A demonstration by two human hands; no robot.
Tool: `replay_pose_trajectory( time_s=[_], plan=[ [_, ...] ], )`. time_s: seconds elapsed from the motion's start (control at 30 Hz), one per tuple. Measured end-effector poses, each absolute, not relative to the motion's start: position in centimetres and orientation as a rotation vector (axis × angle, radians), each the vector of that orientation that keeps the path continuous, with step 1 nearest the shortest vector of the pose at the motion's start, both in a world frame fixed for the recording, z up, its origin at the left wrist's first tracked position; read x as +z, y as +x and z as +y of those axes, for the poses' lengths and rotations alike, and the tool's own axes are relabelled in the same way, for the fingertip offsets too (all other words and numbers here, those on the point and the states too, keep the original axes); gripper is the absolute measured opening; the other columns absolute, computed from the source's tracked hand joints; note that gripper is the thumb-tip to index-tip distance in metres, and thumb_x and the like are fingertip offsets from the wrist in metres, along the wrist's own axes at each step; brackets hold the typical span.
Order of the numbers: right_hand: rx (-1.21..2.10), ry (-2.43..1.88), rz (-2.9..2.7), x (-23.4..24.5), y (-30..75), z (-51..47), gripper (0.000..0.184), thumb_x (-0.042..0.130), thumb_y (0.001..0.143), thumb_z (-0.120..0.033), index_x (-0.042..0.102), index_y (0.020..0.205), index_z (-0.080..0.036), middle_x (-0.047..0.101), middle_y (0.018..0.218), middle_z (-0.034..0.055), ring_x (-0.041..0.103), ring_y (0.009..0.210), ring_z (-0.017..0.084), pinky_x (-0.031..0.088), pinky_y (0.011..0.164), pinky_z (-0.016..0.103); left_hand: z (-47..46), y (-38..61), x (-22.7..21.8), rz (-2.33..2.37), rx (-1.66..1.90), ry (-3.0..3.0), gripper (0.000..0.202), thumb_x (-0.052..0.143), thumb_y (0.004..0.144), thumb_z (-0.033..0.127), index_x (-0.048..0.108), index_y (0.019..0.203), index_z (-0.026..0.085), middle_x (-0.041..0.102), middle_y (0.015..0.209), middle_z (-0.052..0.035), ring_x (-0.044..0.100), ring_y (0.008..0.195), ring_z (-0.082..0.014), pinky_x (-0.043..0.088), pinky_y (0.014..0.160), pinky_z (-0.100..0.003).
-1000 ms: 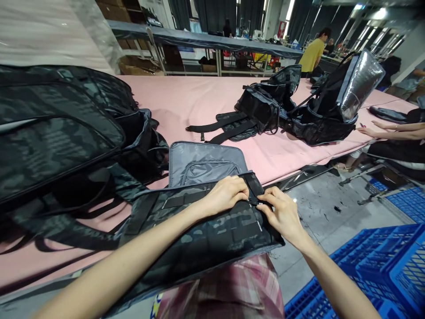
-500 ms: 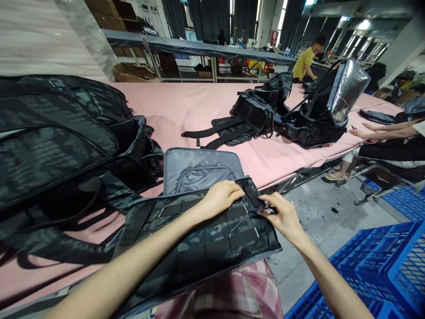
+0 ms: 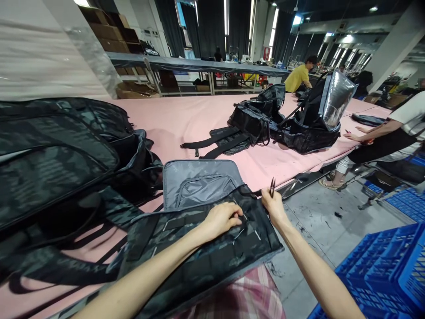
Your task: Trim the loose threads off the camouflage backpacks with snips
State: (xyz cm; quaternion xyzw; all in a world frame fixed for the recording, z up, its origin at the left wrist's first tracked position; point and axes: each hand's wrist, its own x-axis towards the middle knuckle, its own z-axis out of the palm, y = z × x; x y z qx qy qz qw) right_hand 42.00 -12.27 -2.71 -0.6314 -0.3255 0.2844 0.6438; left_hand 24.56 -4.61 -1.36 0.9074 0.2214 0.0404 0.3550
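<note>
A dark camouflage backpack panel with black webbing and several short pale threads lies across my lap and the table edge. My left hand rests on its upper right part, fingers curled in a pinch. Whatever sits between those fingertips is too small to make out. Beyond the panel's right corner, my right hand is closed round a pair of thread snips, tips pointing up. A dark strap seems to run from the corner to this hand. Behind the panel lies a grey lining flap with a pocket.
A large camouflage backpack stands at left on the pink table. Two more bags, a strapped one and one with silver lining, stand farther right. Blue crates sit on the floor. Co-workers are at the right and back.
My right hand has moved from the panel's corner webbing to just beyond the edge, snips now upright. My left hand has slid slightly down the panel, fingers curling. The view has tilted up.
</note>
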Motion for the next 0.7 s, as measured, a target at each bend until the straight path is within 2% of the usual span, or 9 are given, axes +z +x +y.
replay_pose_trajectory(
  time_s=[0.07,0.13,0.3,0.43,0.57,0.7],
  plan=[
    [0.667,-1.421,-0.699,-2.2,42.4,-12.0,0.036,0.051,0.074,-0.052,0.032,0.062,-0.023,0.019,0.045,-0.0116,0.016,0.038,0.006,0.017,0.037,0.020,-4.9,24.9,-1.4,0.518,0.068,2.241,0.014,0.059,0.072,0.022,0.066,0.084,0.020,0.065,0.080,0.0001,0.058,0.076,-0.0152,0.040,0.070,-0.023],
    [0.685,-1.396,-0.697,-1.4,42.6,-12.1,0.037,0.054,0.073,-0.052,0.035,0.064,-0.022,0.019,0.045,-0.0120,0.015,0.038,0.006,0.016,0.036,0.020,-5.1,25.5,-0.8,0.540,0.116,2.034,0.013,0.057,0.073,0.023,0.067,0.078,0.018,0.066,0.078,-0.0010,0.058,0.073,-0.0142,0.041,0.069,-0.023],
    [0.391,-1.476,-0.912,0.2,41.8,-13.4,0.025,0.054,0.079,-0.039,0.049,0.066,-0.018,0.041,0.057,-0.0047,0.037,0.050,0.008,0.033,0.048,0.021,-5.5,28.1,2.3,0.712,0.313,1.353,0.026,0.059,0.072,0.036,0.067,0.077,0.011,0.064,0.072,-0.0051,0.056,0.061,-0.0109,0.038,0.049,-0.018],
    [0.115,-1.530,-1.152,0.6,41.1,-14.1,0.016,0.048,0.082,-0.024,0.053,0.068,-0.018,0.051,0.068,-0.0008,0.048,0.064,0.012,0.040,0.061,0.024,-6.1,29.7,3.2,0.743,0.432,1.124,0.027,0.068,0.066,0.035,0.067,0.074,0.010,0.065,0.077,-0.0079,0.058,0.063,-0.0112,0.043,0.048,-0.017],
    [-0.083,-1.498,-1.377,0.3,40.8,-14.5,0.018,0.042,0.080,-0.010,0.058,0.077,-0.018,0.054,0.073,0.0026,0.053,0.068,0.013,0.042,0.061,0.024,-5.8,29.8,2.7,0.686,0.349,0.876,0.026,0.072,0.062,0.031,0.066,0.074,0.008,0.065,0.074,-0.0085,0.058,0.060,-0.0104,0.046,0.049,-0.018],
    [-0.104,-1.513,-1.481,0.1,41.3,-15.0,0.020,0.042,0.082,-0.011,0.060,0.085,-0.019,0.057,0.077,0.0038,0.056,0.070,0.014,0.044,0.061,0.024,-5.1,29.4,2.8,0.689,0.366,0.857,0.021,0.074,0.058,0.026,0.064,0.066,0.010,0.061,0.063,-0.0045,0.056,0.056,-0.0093,0.044,0.047,-0.017]
  ],
)
